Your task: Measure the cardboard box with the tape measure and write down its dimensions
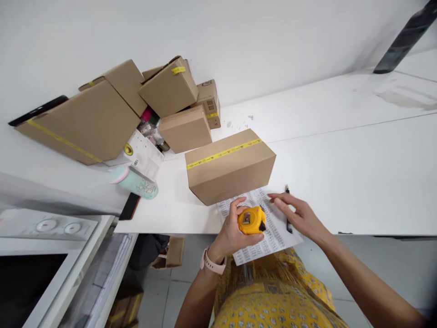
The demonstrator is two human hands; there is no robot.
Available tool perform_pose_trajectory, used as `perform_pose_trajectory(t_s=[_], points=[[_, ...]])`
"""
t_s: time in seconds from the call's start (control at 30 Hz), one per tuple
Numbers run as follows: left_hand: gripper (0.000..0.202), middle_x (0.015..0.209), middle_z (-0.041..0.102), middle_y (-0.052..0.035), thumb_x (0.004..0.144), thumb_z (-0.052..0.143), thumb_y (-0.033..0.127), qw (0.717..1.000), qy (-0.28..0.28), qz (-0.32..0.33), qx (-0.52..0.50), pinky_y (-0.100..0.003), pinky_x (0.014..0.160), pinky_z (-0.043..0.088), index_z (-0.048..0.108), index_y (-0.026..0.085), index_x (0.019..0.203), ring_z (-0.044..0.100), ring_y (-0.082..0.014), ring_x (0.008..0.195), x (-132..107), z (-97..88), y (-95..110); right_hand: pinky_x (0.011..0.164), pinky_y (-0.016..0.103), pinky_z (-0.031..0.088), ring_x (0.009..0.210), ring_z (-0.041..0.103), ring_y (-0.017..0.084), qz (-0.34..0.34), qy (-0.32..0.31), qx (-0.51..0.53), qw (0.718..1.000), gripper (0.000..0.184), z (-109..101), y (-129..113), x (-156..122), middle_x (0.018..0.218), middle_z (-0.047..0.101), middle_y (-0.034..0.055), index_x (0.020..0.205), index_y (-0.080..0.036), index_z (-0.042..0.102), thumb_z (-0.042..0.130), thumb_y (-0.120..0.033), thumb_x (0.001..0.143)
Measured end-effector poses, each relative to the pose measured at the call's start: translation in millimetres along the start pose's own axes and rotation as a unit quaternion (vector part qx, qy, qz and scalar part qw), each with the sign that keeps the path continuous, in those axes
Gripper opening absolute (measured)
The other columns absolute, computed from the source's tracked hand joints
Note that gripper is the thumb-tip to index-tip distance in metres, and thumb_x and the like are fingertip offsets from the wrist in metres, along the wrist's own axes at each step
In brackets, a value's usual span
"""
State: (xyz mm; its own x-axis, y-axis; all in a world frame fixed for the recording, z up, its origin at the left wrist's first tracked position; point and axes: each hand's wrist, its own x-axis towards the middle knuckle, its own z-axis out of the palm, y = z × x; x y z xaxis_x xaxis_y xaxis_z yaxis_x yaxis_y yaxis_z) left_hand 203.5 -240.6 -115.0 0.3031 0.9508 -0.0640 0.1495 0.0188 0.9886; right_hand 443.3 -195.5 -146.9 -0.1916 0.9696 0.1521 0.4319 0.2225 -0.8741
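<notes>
My left hand (228, 234) is wrapped round a yellow tape measure (250, 221) with a black part at its corner. It is above a printed sheet (273, 237) that hangs over the table's front edge. To the right, my right hand (297, 216) has its fingers stretched out and holds nothing; its fingertips are at the sheet's far right side. Partly hidden beneath this hand is a black pen (289, 226). Just beyond the sheet sits a brown cardboard box (232, 175), closed and sealed along its top with yellow printed tape.
Several cardboard boxes (186, 130) are piled against the wall at the back left of the white table (341, 173). A mint-green bottle (138, 183) lies tilted by a white package (146, 155). A white appliance (64, 228) stands at lower left. A dark upright object (403, 41) is at far right.
</notes>
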Motion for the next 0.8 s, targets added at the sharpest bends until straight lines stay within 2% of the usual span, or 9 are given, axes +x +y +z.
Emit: perform_pose_trajectory(t_s=[0.07,0.1,0.3,0.37,0.43,0.53,0.63,0.7,0.8], points=[[0.097,0.123,0.062,-0.0093,0.067,0.088,0.026,0.999,-0.043,-0.005,-0.021,-0.040,0.093,0.051,0.030,0.026,0.145,0.064,-0.0225,0.101,-6,-3.3,9,0.084,0.040,0.053,0.098,0.067,0.027,0.032,-0.111,0.134,0.984,0.035,8,-22,-2,0.104,0.074,0.0097,0.113,-0.023,0.074,0.057,-0.050,0.097],[0.098,0.122,0.062,-0.0092,0.066,0.088,0.026,0.999,-0.047,-0.008,-0.021,-0.039,0.092,0.051,0.031,0.026,0.145,0.064,-0.0224,0.101,-9,-4.7,11,0.084,0.039,0.053,0.095,0.067,0.026,0.044,-0.137,0.177,0.974,0.036,13,-29,-3,0.101,0.075,0.0089,0.109,-0.023,0.074,0.061,-0.053,0.095],[0.096,0.123,0.060,-0.0090,0.063,0.085,0.019,0.998,-0.034,-0.045,0.016,-0.038,0.092,0.050,0.033,0.026,0.143,0.064,-0.0220,0.100,-28,-22.5,3,0.068,0.032,0.046,0.072,0.057,0.016,0.082,-0.178,0.269,0.943,0.036,18,-34,-5,0.078,0.067,0.0030,0.086,-0.020,0.072,0.076,-0.055,0.083],[0.096,0.123,0.059,-0.0083,0.064,0.083,0.017,0.998,-0.007,-0.052,0.022,-0.037,0.092,0.050,0.032,0.027,0.144,0.064,-0.0214,0.100,-36,-35.9,0,0.063,0.030,0.042,0.066,0.051,0.014,0.081,-0.162,0.286,0.941,0.036,8,-30,-2,0.073,0.061,0.0005,0.082,-0.021,0.070,0.078,-0.056,0.080],[0.093,0.123,0.059,-0.0079,0.066,0.081,0.017,0.997,0.047,-0.052,0.020,-0.035,0.090,0.051,0.031,0.027,0.144,0.064,-0.0204,0.100,-45,-53.1,-4,0.060,0.028,0.041,0.064,0.048,0.013,0.080,-0.110,0.303,0.943,0.037,-6,-23,6,0.070,0.057,-0.0013,0.077,-0.022,0.066,0.083,-0.055,0.076],[0.093,0.123,0.058,-0.0077,0.066,0.081,0.020,0.989,0.138,-0.042,0.027,-0.032,0.085,0.053,0.032,0.027,0.145,0.065,-0.0188,0.095,-56,-82.5,-10,0.066,0.030,0.045,0.070,0.053,0.015,0.074,-0.025,0.295,0.952,0.037,-28,-6,25,0.076,0.060,0.0002,0.076,-0.023,0.065,0.087,-0.052,0.071],[0.100,0.123,0.059,-0.0085,0.064,0.083,0.026,0.983,0.172,-0.044,0.057,-0.033,0.083,0.054,0.034,0.024,0.150,0.066,-0.0195,0.092,-61,-109.2,-15,0.085,0.035,0.049,0.103,0.062,0.024,0.059,0.038,0.278,0.958,0.036,-37,13,47,0.109,0.071,0.0071,0.077,-0.024,0.068,0.088,-0.052,0.069],[0.102,0.125,0.058,-0.0099,0.063,0.083,0.029,0.980,0.170,-0.064,0.085,-0.035,0.086,0.054,0.036,0.022,0.153,0.066,-0.0219,0.098,-57,-121.8,-15,0.098,0.040,0.047,0.125,0.056,0.030,0.064,0.052,0.286,0.955,0.037,-32,23,60,0.134,0.067,0.0086,0.076,-0.024,0.068,0.089,-0.053,0.067],[0.099,0.130,0.058,-0.0111,0.062,0.082,0.030,0.976,0.162,-0.087,0.115,-0.037,0.096,0.050,0.042,0.017,0.151,0.062,-0.0264,0.113,-42,-131.0,-12,0.104,0.046,0.045,0.128,0.057,0.033,0.087,0.028,0.317,0.944,0.042,-15,27,72,0.143,0.063,0.0101,0.076,-0.023,0.068,0.091,-0.056,0.063]])
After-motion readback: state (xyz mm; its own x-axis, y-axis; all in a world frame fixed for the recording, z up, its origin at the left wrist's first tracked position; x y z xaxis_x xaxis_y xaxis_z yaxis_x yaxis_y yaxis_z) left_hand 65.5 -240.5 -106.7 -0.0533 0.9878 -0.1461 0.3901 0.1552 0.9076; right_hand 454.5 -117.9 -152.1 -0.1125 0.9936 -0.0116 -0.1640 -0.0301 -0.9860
